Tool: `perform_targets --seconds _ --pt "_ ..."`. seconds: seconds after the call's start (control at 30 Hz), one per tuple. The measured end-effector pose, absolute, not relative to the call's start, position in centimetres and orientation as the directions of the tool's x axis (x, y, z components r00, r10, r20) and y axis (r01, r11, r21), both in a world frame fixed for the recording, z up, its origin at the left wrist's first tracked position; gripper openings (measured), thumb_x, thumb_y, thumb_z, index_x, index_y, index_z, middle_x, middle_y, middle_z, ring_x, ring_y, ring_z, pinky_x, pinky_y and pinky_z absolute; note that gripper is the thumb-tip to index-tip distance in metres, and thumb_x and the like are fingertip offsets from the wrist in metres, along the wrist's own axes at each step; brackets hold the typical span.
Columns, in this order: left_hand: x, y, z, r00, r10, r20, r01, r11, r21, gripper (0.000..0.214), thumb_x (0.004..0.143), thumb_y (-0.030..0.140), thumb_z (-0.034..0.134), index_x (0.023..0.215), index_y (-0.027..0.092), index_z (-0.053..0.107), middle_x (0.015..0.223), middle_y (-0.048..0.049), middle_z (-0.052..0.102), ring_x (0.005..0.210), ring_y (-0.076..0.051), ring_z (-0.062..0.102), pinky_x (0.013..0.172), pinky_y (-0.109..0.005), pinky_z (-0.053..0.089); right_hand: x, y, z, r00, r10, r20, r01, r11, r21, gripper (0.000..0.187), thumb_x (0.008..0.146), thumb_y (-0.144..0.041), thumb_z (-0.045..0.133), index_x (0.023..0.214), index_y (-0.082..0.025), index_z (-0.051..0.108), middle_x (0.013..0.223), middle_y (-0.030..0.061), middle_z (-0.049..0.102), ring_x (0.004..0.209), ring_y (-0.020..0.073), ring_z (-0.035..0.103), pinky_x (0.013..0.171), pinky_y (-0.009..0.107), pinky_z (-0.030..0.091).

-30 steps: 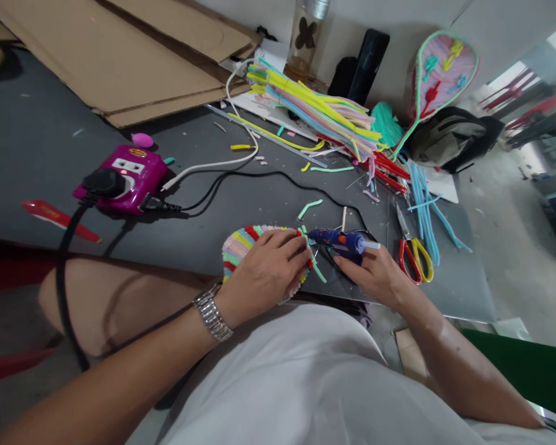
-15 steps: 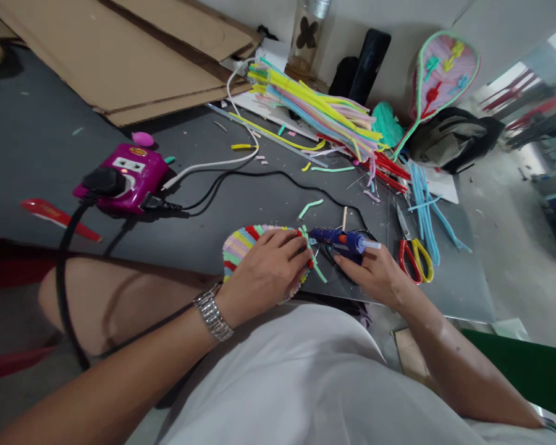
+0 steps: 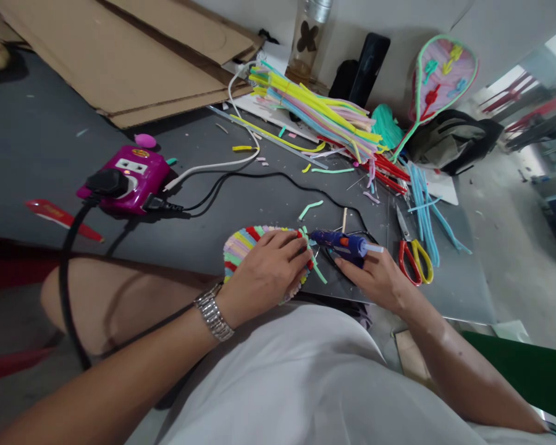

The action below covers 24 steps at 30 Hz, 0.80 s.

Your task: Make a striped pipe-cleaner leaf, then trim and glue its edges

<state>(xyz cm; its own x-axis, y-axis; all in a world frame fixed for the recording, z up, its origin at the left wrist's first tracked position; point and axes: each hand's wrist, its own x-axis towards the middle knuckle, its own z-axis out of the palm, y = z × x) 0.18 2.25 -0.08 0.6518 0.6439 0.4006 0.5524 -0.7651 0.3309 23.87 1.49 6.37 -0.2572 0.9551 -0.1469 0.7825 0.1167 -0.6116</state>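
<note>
Striped pipe-cleaner panel [image 3: 252, 247] at near table edge, pinned flat under left hand [image 3: 264, 275] with fingers spread; judged light, soft and bendy, best held by pressing broadly near the glued edge. Blue glue gun [image 3: 340, 243] gripped in right hand [image 3: 375, 275], fingers curled round it, nozzle touching panel's right edge. Against earlier frame: barely changed, gun edged slightly nearer panel.

Both forearms reach forward from the body, angled in toward each other. The left hand [image 3: 264, 275], a metal watch on its wrist, lies palm down, fingers spread flat. The right hand [image 3: 380, 278] is curled in a grip, knuckles up.
</note>
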Motion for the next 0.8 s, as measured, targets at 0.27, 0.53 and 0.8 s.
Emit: perform_targets --seconds 0.27,0.53,0.8 --pt "0.07 2.15 -0.3 0.653 0.648 0.392 0.553 -0.762 0.338 0.027 0.098 0.02 0.058 0.122 0.013 0.069 0.127 -0.0133 0.069 0.123 -0.032 0.057 0.104 -0.05 0.048 23.31 1.87 6.26 -0.297 0.945 -0.139 0.783 0.157 -0.602 0.023 0.093 -0.035 0.057 0.075 -0.02 0.06 0.074 -0.0003 0.058 0.067 0.0142 0.049 0.066 0.03 0.042" --pt "0.14 2.09 -0.23 0.653 0.652 0.385 0.551 -0.758 0.349 0.028 0.098 0.021 0.059 0.123 0.013 0.068 0.127 -0.0127 0.069 0.12 -0.031 0.057 0.105 -0.049 0.048 23.36 1.9 5.9 -0.295 0.947 -0.13 0.776 0.158 -0.611 0.025 0.094 -0.034 0.058 0.072 -0.021 0.054 0.071 -0.0029 0.054 0.064 0.0123 0.047 0.065 0.028 0.039" --pt "0.13 2.13 -0.32 0.652 0.652 0.387 0.55 -0.758 0.35 0.028 0.099 0.021 0.057 0.124 0.013 0.068 0.126 -0.0129 0.069 0.12 -0.031 0.057 0.103 -0.05 0.049 23.45 1.79 5.88 -0.299 0.944 -0.138 0.78 0.158 -0.606 0.022 0.094 -0.034 0.058 0.077 -0.02 0.058 0.075 -0.0017 0.057 0.067 0.013 0.05 0.067 0.028 0.041"
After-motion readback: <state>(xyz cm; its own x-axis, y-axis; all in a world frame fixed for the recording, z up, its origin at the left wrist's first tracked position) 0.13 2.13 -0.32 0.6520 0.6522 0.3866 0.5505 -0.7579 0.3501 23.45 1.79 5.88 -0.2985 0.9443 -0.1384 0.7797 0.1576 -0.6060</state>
